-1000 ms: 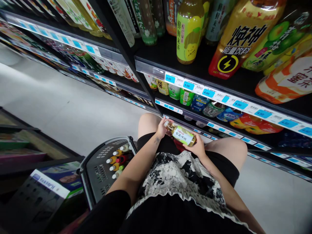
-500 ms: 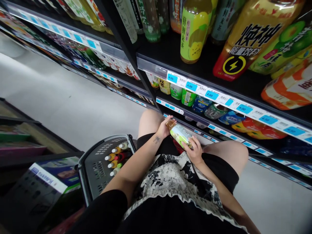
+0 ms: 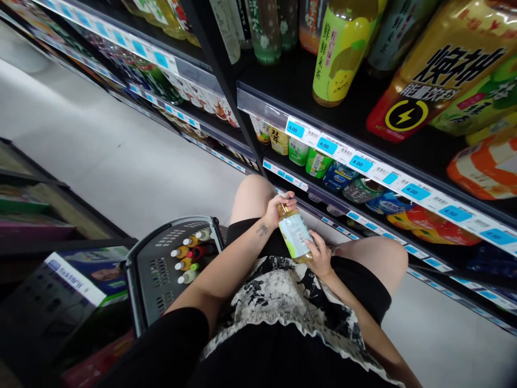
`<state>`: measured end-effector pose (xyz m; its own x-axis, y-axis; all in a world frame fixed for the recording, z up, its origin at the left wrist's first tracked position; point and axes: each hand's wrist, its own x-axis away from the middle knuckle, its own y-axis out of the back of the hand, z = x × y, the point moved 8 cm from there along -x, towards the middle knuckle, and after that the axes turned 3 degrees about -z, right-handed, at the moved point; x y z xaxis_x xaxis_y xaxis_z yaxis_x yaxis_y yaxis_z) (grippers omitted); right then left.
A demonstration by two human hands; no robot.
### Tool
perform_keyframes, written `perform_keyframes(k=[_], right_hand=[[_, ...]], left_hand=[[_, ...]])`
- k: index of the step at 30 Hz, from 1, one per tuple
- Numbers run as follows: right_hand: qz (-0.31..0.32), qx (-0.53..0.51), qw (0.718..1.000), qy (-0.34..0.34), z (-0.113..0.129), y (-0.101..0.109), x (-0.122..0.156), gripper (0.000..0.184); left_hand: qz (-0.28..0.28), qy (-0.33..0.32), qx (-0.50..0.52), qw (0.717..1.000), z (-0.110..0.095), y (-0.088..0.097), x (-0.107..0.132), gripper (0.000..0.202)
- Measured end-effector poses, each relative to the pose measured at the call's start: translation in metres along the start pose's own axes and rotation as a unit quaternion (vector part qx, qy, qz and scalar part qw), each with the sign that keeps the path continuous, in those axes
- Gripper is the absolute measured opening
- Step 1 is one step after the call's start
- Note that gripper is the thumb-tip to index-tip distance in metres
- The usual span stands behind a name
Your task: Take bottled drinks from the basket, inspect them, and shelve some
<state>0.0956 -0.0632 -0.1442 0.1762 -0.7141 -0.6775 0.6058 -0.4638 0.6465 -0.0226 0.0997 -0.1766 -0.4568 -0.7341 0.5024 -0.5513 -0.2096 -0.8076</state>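
Note:
A bottle of tea-coloured drink [image 3: 293, 235] with a pale blue and green label lies tilted above my lap, between my knees. My left hand [image 3: 278, 209] is closed round its neck end, covering the cap. Lower down, my right hand [image 3: 320, 254] grips the base end, fingers on the label beside a barcode. To my left a grey shopping basket [image 3: 155, 264] holds several bottles [image 3: 189, 253] with white, orange, red and green caps or tops.
A drinks shelf [image 3: 278, 102] with price tags rises in front, stocked with a lemon tea bottle [image 3: 343, 54], an energy drink bottle [image 3: 416, 102] and others. Smaller drinks [image 3: 319, 161] line the shelf below. A printed box [image 3: 76, 280] stands left of the basket.
The bottle has turned about its length and tipped steeper, so the barcode side of its label now faces up. Both hands stay on it. The view has shifted slightly.

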Motion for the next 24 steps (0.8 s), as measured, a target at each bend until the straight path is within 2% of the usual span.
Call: perform_keyframes(k=[6, 14, 18, 24], right_hand=[[0.045, -0.020, 0.998, -0.035, -0.011, -0.012, 0.011, 0.022], [0.040, -0.092, 0.991, -0.088, -0.013, -0.015, 0.007, 0.011], [0.007, -0.112, 0.991, -0.077, -0.011, -0.008, 0.002, 0.017], [0.015, -0.124, 0.986, -0.107, -0.019, -0.014, 0.007, 0.024]], left_hand=[[0.007, -0.002, -0.005, 1.000, -0.002, 0.000, 0.001, 0.030], [0.014, -0.013, -0.002, 1.000, -0.005, 0.004, 0.002, 0.030], [0.016, -0.016, -0.003, 1.000, -0.005, 0.006, 0.001, 0.030], [0.006, -0.029, -0.019, 0.999, -0.008, 0.008, 0.001, 0.031]])
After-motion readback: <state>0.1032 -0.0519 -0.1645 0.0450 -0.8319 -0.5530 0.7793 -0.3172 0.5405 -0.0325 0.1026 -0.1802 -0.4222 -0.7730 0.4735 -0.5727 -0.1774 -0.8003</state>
